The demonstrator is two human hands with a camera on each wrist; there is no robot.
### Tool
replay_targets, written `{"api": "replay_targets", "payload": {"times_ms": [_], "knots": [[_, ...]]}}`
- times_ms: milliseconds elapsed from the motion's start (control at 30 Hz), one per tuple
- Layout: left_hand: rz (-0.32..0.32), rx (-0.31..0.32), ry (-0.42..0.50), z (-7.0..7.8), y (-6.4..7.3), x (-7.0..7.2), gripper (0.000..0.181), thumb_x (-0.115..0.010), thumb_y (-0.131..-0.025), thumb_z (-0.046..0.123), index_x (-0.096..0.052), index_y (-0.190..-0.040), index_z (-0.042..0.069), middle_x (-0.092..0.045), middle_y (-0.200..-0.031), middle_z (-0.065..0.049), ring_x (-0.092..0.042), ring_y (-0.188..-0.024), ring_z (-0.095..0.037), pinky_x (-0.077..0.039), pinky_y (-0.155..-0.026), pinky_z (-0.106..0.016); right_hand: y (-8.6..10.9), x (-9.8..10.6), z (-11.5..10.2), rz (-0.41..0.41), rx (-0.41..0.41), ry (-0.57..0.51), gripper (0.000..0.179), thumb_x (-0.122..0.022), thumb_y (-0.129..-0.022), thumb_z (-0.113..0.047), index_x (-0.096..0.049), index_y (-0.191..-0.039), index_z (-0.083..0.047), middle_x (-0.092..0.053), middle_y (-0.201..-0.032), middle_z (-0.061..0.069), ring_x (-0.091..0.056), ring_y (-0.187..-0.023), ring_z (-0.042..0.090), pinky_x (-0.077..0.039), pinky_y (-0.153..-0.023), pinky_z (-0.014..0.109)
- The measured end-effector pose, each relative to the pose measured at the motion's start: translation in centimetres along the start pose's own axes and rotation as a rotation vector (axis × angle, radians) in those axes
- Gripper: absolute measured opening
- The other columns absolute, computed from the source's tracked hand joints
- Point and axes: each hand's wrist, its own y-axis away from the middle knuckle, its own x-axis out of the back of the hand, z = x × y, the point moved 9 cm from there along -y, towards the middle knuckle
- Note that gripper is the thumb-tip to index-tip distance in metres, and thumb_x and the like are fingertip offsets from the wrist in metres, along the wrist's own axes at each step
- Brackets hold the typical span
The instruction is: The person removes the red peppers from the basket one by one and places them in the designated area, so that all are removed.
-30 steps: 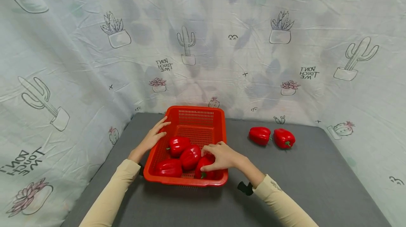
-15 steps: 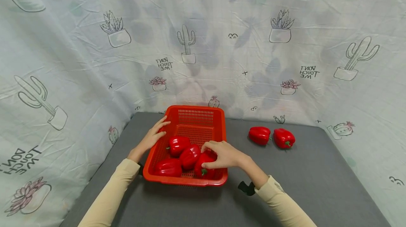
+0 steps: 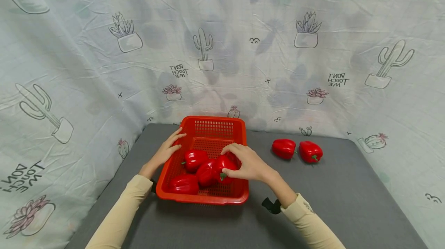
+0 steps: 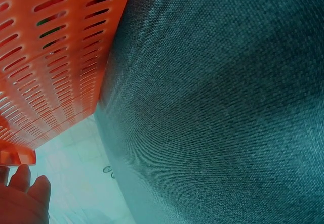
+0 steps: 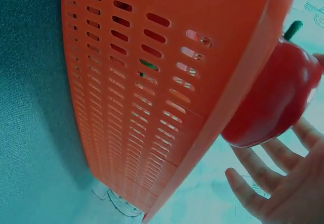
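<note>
In the head view my right hand [image 3: 250,164] grips a red bell pepper [image 3: 226,164] with a green stem, fingers at its far side and thumb at its near side. The right wrist view shows this pepper [image 5: 276,95] above the rim of the orange-red plastic basket [image 5: 207,138]. Inside the basket lie more red bell peppers: one at the back [image 3: 196,159], one in the middle [image 3: 206,174], one at the front left [image 3: 183,185]. My left hand [image 3: 166,151] rests on the basket's left rim, its fingers extended. In the left wrist view its fingertips [image 4: 39,187] show beside the slotted wall.
Two more red bell peppers, one on the left [image 3: 284,149] and one on the right [image 3: 310,151], lie on the grey table [image 3: 333,191] right of the basket. A cactus-print curtain [image 3: 222,86] stands behind the table and along its sides.
My right hand has raised the gripped bell pepper from the basket's front right corner, moving up and slightly away. The left hand stays on the rim.
</note>
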Motion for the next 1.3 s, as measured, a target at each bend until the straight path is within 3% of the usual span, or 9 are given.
{"api": "replay_targets", "payload": {"times_ms": [333, 500, 967, 1300], "knots": [[0.005, -0.001, 0.000, 0.0, 0.0, 0.1, 0.041, -0.046, -0.092, -0.002, -0.042, -0.132, -0.012, -0.019, -0.149, -0.028, -0.016, -0.136, -0.046, -0.018, -0.102, -0.064, 0.2, 2.0, 0.5, 0.103, -0.019, -0.085, 0.046, -0.067, -0.079, -0.042, -0.051, -0.119, -0.026, -0.049, -0.125, -0.014, -0.046, -0.109, 0.004, -0.050, -0.079, 0.028], [0.011, -0.010, 0.002, 0.1, 0.1, 0.1, 0.041, -0.046, -0.092, -0.003, -0.042, -0.131, -0.012, -0.019, -0.149, -0.028, -0.016, -0.136, -0.046, -0.018, -0.102, -0.064, 0.3, 3.1, 1.1, 0.163, -0.030, -0.129, 0.045, -0.068, -0.080, -0.040, -0.051, -0.119, -0.025, -0.050, -0.126, -0.008, -0.049, -0.103, 0.008, -0.049, -0.079, 0.029], [0.012, -0.017, -0.001, 0.2, -0.1, 0.1, 0.040, -0.046, -0.091, -0.005, -0.042, -0.130, -0.014, -0.019, -0.147, -0.032, -0.016, -0.134, -0.049, -0.019, -0.101, -0.065, 1.2, 5.4, 4.2, 0.328, -0.126, -0.186, 0.050, -0.070, -0.080, -0.033, -0.050, -0.123, -0.018, -0.053, -0.121, -0.002, -0.051, -0.102, 0.013, -0.050, -0.083, 0.036], [0.011, -0.006, 0.004, 0.0, 0.0, 0.2, 0.040, -0.045, -0.092, -0.003, -0.043, -0.131, -0.011, -0.019, -0.148, -0.029, -0.017, -0.136, -0.047, -0.020, -0.102, -0.064, 2.2, 5.9, 6.9, 0.407, -0.221, -0.198, 0.054, -0.071, -0.080, -0.030, -0.051, -0.125, -0.011, -0.053, -0.124, 0.002, -0.050, -0.106, 0.018, -0.051, -0.082, 0.041]]}}
